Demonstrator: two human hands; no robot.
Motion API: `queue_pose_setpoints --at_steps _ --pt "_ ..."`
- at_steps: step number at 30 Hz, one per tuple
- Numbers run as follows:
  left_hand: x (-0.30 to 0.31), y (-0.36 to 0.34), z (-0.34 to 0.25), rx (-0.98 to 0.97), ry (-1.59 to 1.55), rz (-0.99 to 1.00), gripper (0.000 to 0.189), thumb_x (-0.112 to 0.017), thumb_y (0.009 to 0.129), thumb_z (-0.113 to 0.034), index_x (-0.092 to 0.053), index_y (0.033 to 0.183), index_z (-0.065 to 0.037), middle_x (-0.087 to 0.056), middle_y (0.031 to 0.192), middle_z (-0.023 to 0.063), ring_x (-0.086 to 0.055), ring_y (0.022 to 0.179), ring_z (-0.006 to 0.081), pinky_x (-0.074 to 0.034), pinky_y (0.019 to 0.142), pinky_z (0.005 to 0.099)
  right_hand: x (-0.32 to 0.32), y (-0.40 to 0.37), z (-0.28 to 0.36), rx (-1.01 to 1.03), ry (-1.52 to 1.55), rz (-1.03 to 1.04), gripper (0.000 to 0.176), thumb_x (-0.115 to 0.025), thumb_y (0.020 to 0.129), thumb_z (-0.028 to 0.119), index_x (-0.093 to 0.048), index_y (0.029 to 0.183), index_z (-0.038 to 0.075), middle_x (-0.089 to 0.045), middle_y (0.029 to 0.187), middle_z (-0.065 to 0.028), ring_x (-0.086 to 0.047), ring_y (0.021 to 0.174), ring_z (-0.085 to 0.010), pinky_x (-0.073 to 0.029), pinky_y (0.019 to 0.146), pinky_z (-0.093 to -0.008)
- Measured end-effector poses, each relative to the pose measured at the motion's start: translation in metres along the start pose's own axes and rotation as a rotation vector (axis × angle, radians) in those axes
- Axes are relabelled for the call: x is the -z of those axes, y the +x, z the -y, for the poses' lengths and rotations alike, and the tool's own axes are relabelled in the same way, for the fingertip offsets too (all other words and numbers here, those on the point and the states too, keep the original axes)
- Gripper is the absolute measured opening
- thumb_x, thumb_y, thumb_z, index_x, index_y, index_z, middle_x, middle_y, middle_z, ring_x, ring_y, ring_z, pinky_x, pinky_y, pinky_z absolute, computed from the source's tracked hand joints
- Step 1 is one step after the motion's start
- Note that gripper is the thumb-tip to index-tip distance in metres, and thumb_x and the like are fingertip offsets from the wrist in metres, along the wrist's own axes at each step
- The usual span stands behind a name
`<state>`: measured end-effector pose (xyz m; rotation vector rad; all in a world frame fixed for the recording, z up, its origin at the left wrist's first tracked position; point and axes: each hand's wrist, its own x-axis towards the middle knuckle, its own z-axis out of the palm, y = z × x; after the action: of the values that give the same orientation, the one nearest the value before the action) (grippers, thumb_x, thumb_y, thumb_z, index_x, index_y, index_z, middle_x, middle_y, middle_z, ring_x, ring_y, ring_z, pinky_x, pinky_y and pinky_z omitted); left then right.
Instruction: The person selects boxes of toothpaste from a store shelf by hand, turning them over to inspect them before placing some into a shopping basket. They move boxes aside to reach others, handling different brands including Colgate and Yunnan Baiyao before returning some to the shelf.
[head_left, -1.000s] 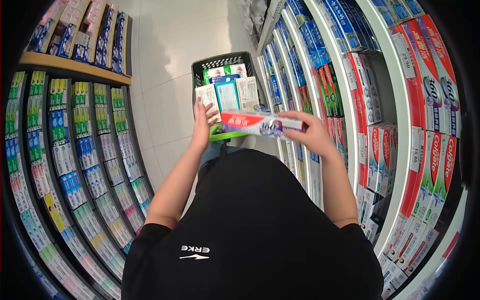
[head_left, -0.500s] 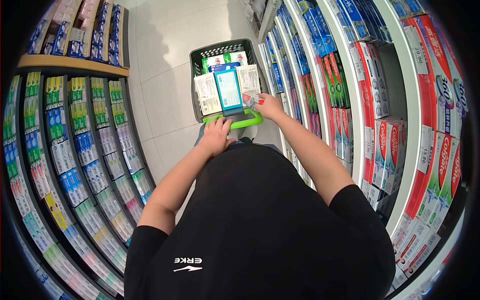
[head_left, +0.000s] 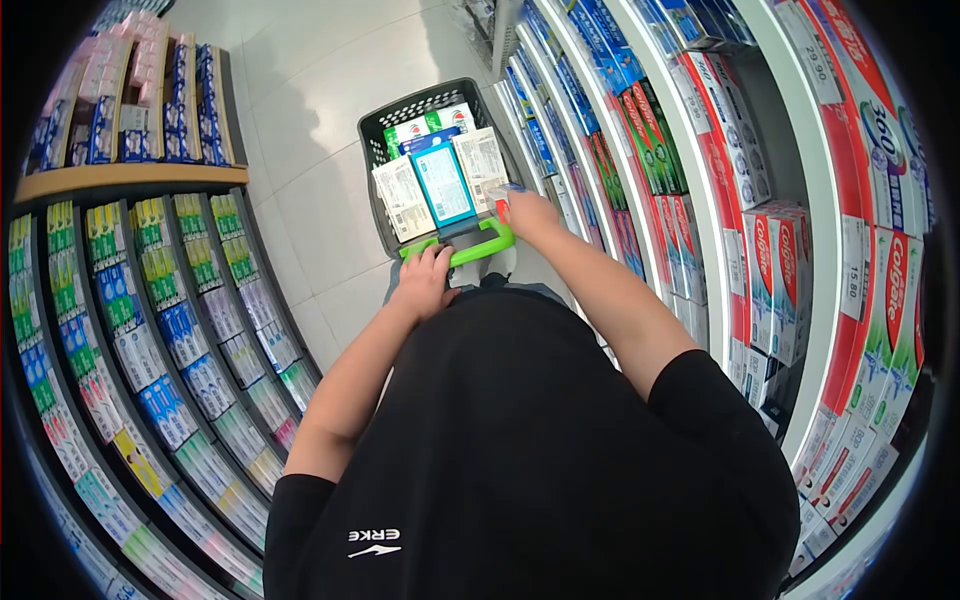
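Note:
A dark basket [head_left: 372, 165] with perforated sides stands in front of me, its green handle [head_left: 484, 248] towards my body. Inside are a blue-edged white box [head_left: 442, 184], a cream box [head_left: 403, 201] on its left, another cream box [head_left: 481, 160] on its right, and green-and-white packs [head_left: 428, 124] behind. My left hand [head_left: 425, 284] is closed over the left part of the handle. At the basket's right near corner, my right hand [head_left: 526, 215] grips a small red-and-white pack [head_left: 501, 205], mostly covered by the fingers.
On the left stands a shelf rack [head_left: 190, 330] of toothbrush packs, with a wooden-edged shelf [head_left: 130, 180] beyond it. Shelves of toothpaste boxes [head_left: 776, 270] rise close on the right. Pale floor tiles [head_left: 300, 150] run between them.
The basket and its boxes have shifted slightly left and tilted in view. My right hand has moved a little left with the pack, which is now more hidden. My left hand remains on the handle.

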<state>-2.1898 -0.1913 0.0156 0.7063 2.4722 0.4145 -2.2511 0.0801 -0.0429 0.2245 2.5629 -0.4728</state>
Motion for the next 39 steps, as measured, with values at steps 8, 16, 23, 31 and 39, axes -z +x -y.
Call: queue_pose_setpoints --at_steps 8,16,23,31,39 --pt "-0.012 0.008 0.015 -0.074 0.053 -0.031 0.084 -0.085 0.078 -0.032 -0.043 0.148 -0.011 -0.052 0.141 0.0161 -0.056 0.122 0.0392 -0.049 0.099 0.0525 0.07 -0.118 -0.038 0.09 0.381 -0.264 0.026 -0.067 0.095 0.025 -0.069 0.113 0.007 -0.073 0.097 -0.0144 -0.072 0.089 -0.0342 -0.056 0.077 -0.0461" --pt "-0.018 0.009 0.018 -0.029 0.019 -0.054 0.081 -0.084 0.076 -0.023 -0.045 0.146 -0.01 -0.051 0.14 0.0169 -0.054 0.123 0.0401 -0.046 0.101 0.0531 0.128 -0.217 -0.069 0.171 0.343 -0.785 0.014 -0.072 0.09 0.008 -0.072 0.104 0.005 -0.072 0.091 -0.0101 -0.07 0.082 -0.0289 -0.055 0.075 -0.0378" --pt "-0.014 0.001 -0.005 -0.024 0.029 -0.235 0.075 -0.082 0.076 -0.018 -0.049 0.143 -0.01 -0.054 0.138 0.0164 -0.052 0.124 0.0394 -0.045 0.102 0.0519 0.179 -0.287 -0.088 0.11 -0.095 -1.204 0.034 -0.078 0.081 0.003 -0.073 0.115 0.004 -0.071 0.117 -0.0135 -0.067 0.108 -0.0312 -0.051 0.093 -0.0419" --pt "-0.018 0.002 0.005 -0.026 0.086 -0.18 0.075 -0.083 0.077 -0.022 -0.049 0.143 -0.008 -0.056 0.13 0.0169 -0.055 0.117 0.0379 -0.047 0.097 0.0503 0.198 -0.349 -0.126 -0.402 -0.514 -1.258 0.045 -0.08 0.086 0.017 -0.068 0.126 -0.001 -0.067 0.126 -0.0221 -0.065 0.114 -0.0385 -0.049 0.099 -0.0463" --pt "-0.008 -0.001 0.0 0.002 0.082 -0.094 0.068 -0.077 0.084 -0.028 -0.049 0.142 -0.006 -0.054 0.135 0.0187 -0.054 0.12 0.0384 -0.046 0.099 0.0521 0.199 -0.36 -0.15 -0.878 -0.337 -0.945 0.061 -0.064 0.097 0.052 -0.066 0.126 -0.002 -0.068 0.118 -0.029 -0.066 0.107 -0.0474 -0.053 0.091 -0.0505"
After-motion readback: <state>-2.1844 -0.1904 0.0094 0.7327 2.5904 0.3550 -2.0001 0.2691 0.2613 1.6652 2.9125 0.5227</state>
